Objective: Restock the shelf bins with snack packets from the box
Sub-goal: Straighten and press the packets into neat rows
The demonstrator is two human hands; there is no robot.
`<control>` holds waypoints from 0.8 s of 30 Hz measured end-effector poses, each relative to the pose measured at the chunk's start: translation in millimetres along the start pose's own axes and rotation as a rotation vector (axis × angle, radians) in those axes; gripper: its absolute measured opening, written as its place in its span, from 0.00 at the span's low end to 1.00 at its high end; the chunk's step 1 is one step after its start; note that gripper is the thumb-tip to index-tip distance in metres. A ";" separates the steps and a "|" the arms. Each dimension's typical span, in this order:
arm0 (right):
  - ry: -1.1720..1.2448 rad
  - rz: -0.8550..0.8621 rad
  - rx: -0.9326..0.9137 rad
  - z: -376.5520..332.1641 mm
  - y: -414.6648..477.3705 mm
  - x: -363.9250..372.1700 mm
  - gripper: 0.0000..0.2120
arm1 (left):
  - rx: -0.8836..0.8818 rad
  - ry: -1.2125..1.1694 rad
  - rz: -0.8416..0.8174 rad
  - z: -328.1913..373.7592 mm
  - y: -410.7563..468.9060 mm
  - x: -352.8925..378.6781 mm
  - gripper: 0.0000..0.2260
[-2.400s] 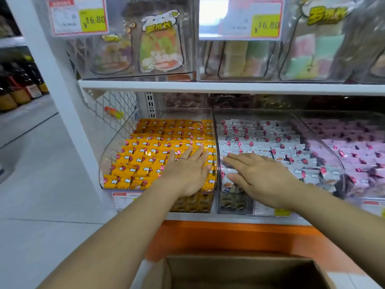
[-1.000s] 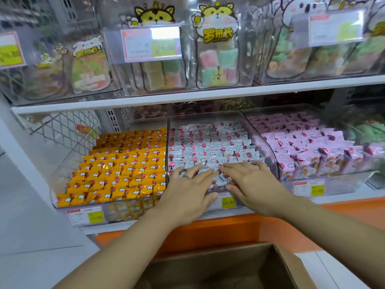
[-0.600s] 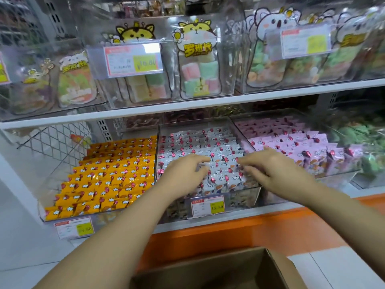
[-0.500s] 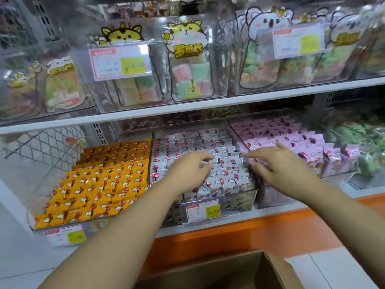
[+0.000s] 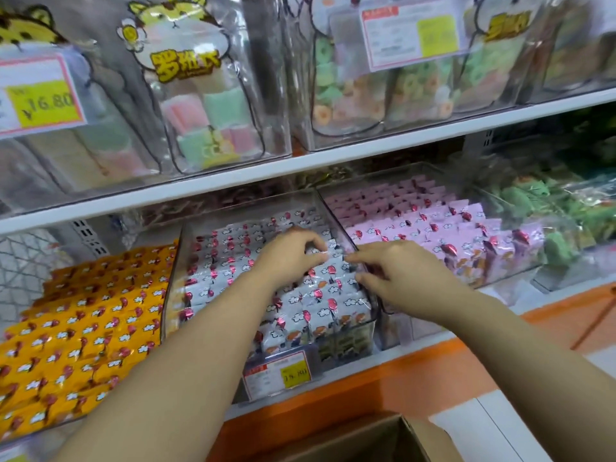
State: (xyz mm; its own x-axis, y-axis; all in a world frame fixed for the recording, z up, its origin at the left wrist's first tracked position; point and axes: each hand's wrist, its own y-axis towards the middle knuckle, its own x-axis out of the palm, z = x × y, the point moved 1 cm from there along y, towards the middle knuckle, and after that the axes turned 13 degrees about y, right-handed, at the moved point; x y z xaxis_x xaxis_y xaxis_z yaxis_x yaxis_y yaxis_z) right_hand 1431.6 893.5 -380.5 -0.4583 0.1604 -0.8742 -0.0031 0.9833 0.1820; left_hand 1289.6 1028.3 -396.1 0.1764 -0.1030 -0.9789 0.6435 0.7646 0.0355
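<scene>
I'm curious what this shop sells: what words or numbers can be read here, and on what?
"16.80": yellow price tag, upper left.
"罗班长": yellow lettering on clear bag.
Lower price tag: ends ".80", first digits blurred.
Upper right price tag: too blurred to read.

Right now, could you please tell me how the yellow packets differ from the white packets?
The yellow packets sit left of the white packets. The yellow packets lie untouched; the left hand and right hand touch the white packets. Both sit in neat rows.
</scene>
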 end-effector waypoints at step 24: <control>-0.128 -0.111 -0.001 -11.1 -14.9 4.6 0.13 | 0.087 -0.163 0.000 33.6 -77.4 -22.2 0.08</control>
State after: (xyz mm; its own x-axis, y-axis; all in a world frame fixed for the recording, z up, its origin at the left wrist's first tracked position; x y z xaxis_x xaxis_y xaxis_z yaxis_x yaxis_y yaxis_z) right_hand 1419.7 878.6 -382.3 -0.3380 0.0609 -0.9392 -0.0479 0.9955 0.0818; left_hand 1260.9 950.0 -370.3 0.2902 -0.2105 -0.9335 0.7042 0.7075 0.0594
